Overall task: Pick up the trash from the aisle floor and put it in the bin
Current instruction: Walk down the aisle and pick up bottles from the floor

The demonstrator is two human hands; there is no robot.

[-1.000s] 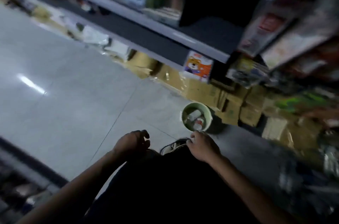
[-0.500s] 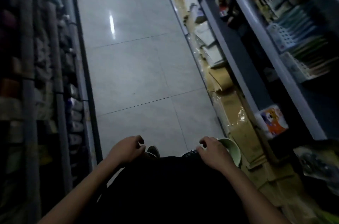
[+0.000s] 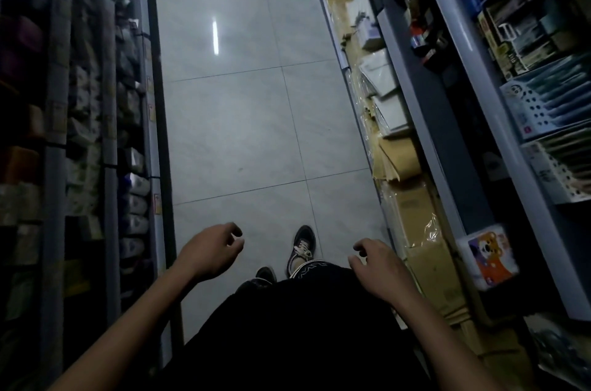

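My left hand (image 3: 211,251) hangs in front of me over the grey tile floor (image 3: 243,122), fingers loosely curled and holding nothing. My right hand (image 3: 379,267) hangs at the same height near the right-hand shelf base, fingers also loosely curled and empty. No bin is in view and I see no trash on the aisle floor. My dark shoe (image 3: 301,248) stands on the tiles between the hands.
Tall stocked shelves (image 3: 96,141) line the left of the narrow aisle. On the right stand grey shelves (image 3: 441,109) with cardboard boxes (image 3: 415,221) and wrapped packs along their base. A white box with a cartoon bear (image 3: 487,256) juts out low at right.
The view has swung from the right shelf base to straight down the aisle. The green bin with trash inside has dropped out of sight. Both hands stay empty and have spread apart.
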